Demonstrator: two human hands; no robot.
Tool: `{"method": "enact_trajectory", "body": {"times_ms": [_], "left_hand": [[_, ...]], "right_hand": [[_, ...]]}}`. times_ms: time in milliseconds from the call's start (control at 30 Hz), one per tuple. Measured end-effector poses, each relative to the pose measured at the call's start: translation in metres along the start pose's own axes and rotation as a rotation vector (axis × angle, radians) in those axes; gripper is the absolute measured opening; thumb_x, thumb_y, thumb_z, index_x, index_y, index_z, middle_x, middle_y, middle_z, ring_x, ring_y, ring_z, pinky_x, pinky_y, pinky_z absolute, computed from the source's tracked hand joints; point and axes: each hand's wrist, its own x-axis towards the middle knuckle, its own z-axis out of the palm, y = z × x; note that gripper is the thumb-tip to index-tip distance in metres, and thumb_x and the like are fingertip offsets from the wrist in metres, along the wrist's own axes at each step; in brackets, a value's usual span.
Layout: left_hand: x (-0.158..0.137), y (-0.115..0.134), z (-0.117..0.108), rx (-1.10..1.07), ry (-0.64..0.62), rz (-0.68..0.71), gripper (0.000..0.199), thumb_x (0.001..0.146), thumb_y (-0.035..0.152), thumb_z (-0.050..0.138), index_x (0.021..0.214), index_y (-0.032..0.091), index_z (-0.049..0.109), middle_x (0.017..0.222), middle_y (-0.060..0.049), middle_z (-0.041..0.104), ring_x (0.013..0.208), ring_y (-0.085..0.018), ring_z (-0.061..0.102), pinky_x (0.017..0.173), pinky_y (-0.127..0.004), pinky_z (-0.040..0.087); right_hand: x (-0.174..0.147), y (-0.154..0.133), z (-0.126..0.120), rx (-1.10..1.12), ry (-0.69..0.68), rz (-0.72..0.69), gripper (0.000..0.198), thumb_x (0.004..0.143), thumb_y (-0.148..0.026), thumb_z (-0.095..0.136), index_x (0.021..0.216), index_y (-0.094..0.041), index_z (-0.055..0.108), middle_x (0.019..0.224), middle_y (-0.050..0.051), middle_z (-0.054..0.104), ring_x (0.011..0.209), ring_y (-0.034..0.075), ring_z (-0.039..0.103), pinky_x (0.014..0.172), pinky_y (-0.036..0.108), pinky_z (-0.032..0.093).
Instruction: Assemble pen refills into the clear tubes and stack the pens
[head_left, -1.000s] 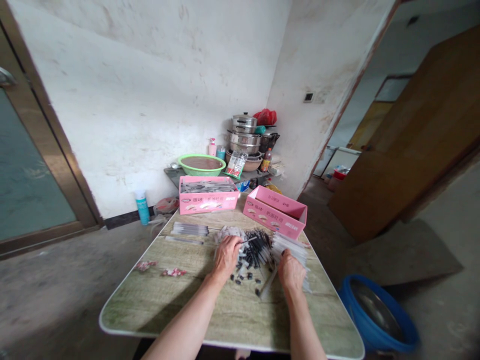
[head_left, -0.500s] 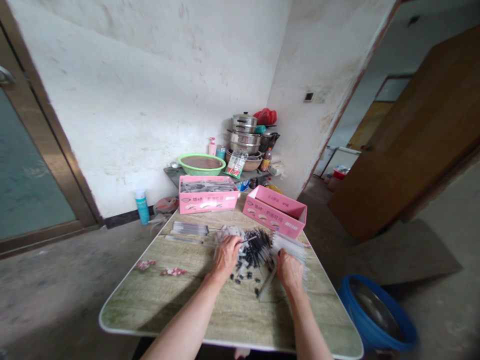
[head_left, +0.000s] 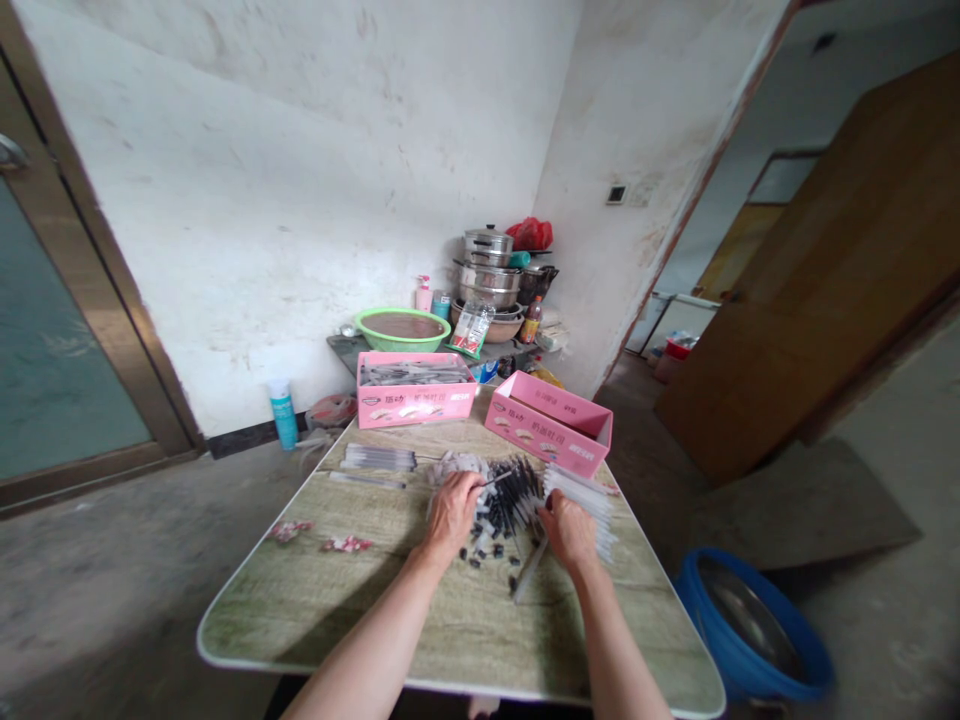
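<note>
My left hand point(head_left: 452, 515) is closed in a pinch around a thin dark pen refill point(head_left: 496, 479), which points to the right. Under and beside its fingers lies a heap of small whitish translucent parts point(head_left: 459, 463). Closed fingers of my right hand point(head_left: 570, 530) are at a translucent pen barrel point(head_left: 529, 572) that slants down to the tabletop; the grip itself is partly hidden. Between the hands is a pile of black pen refills point(head_left: 516, 492), with small black plugs point(head_left: 499, 551) scattered in front. More clear pen barrels point(head_left: 589, 495) lie stacked beside my right hand.
Finished-looking pens point(head_left: 379, 457) lie in a row at the table's left. Two pink boxes stand at the back: a left box point(head_left: 416, 408) full of pens and a right box point(head_left: 547, 432). A blue tub point(head_left: 757, 625) sits beside the table point(head_left: 360, 610) on the floor.
My right hand has shifted slightly left, toward the black refills, and the upper end of the slanted barrel has moved with it. My left hand stays almost still, holding the refill.
</note>
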Motion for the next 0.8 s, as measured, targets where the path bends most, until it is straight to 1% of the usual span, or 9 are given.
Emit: {"method": "enact_trajectory", "body": {"times_ms": [33,100,167,233,333,433,567,700,800], "left_hand": [[0.000,0.000,0.000,-0.011,0.007,-0.009,0.017,0.093,0.015,0.048,0.098,0.021,0.063,0.093,-0.005,0.067,0.093,-0.021,0.061,0.083,-0.036,0.048],[0.001,-0.001,0.000,-0.038,0.031,-0.040,0.016,0.093,0.017,0.047,0.097,0.021,0.062,0.094,-0.005,0.067,0.092,-0.020,0.062,0.082,-0.035,0.049],[0.001,-0.004,0.000,-0.075,0.064,-0.089,0.015,0.093,0.021,0.047,0.096,0.022,0.061,0.093,-0.005,0.068,0.089,-0.020,0.064,0.081,-0.034,0.050],[0.002,-0.007,0.001,-0.123,0.100,-0.145,0.015,0.093,0.026,0.047,0.097,0.021,0.060,0.091,-0.005,0.069,0.087,-0.021,0.066,0.080,-0.034,0.051],[0.003,-0.013,0.003,-0.236,0.135,-0.217,0.017,0.092,0.030,0.050,0.102,0.020,0.060,0.094,-0.006,0.070,0.089,-0.021,0.067,0.081,-0.034,0.051],[0.006,-0.017,0.004,-0.406,0.171,-0.284,0.022,0.089,0.033,0.055,0.106,0.018,0.059,0.096,-0.008,0.071,0.084,-0.019,0.068,0.076,-0.031,0.052],[0.011,-0.017,0.002,-0.720,0.254,-0.378,0.032,0.082,0.043,0.066,0.098,0.016,0.059,0.085,-0.004,0.068,0.067,-0.014,0.063,0.062,-0.026,0.051],[0.013,-0.009,-0.005,-1.036,0.295,-0.499,0.036,0.074,0.041,0.076,0.093,0.016,0.059,0.081,-0.002,0.066,0.069,-0.013,0.063,0.067,-0.026,0.052],[0.014,-0.002,-0.009,-1.149,0.302,-0.548,0.037,0.069,0.038,0.082,0.088,0.015,0.060,0.079,-0.002,0.067,0.070,-0.013,0.064,0.069,-0.026,0.052]], "right_hand": [[-0.001,0.001,-0.002,0.029,0.037,0.013,0.016,0.093,-0.030,0.056,0.099,-0.017,0.063,0.084,0.010,0.074,0.081,0.024,0.071,0.067,0.028,0.043],[-0.003,0.001,-0.005,0.174,0.181,0.056,0.019,0.093,-0.031,0.053,0.098,-0.017,0.064,0.077,0.009,0.072,0.074,0.023,0.069,0.065,0.028,0.043],[-0.007,0.000,-0.007,0.476,0.355,0.070,0.026,0.094,-0.039,0.050,0.091,-0.017,0.063,0.069,0.006,0.069,0.065,0.021,0.066,0.062,0.027,0.043],[-0.011,-0.006,-0.006,0.872,0.448,0.041,0.034,0.091,-0.049,0.051,0.080,-0.017,0.060,0.061,0.002,0.064,0.055,0.017,0.061,0.055,0.026,0.043],[-0.016,-0.020,0.004,1.390,0.385,0.069,0.037,0.081,-0.054,0.062,0.070,-0.020,0.052,0.050,-0.004,0.055,0.040,0.013,0.050,0.041,0.023,0.038],[-0.020,-0.034,0.020,1.758,0.258,0.143,0.036,0.074,-0.051,0.069,0.071,-0.020,0.050,0.054,-0.003,0.060,0.039,0.013,0.054,0.037,0.023,0.041],[-0.023,-0.042,0.032,1.946,0.154,0.143,0.030,0.070,-0.041,0.073,0.079,-0.018,0.055,0.062,0.001,0.068,0.047,0.015,0.063,0.044,0.025,0.051],[-0.024,-0.041,0.035,2.005,0.145,0.165,0.030,0.067,-0.035,0.076,0.081,-0.017,0.057,0.065,0.003,0.072,0.051,0.017,0.067,0.047,0.026,0.055],[-0.023,-0.040,0.036,2.034,0.153,0.173,0.031,0.066,-0.035,0.078,0.081,-0.017,0.059,0.066,0.003,0.072,0.052,0.018,0.068,0.048,0.027,0.056]]}}
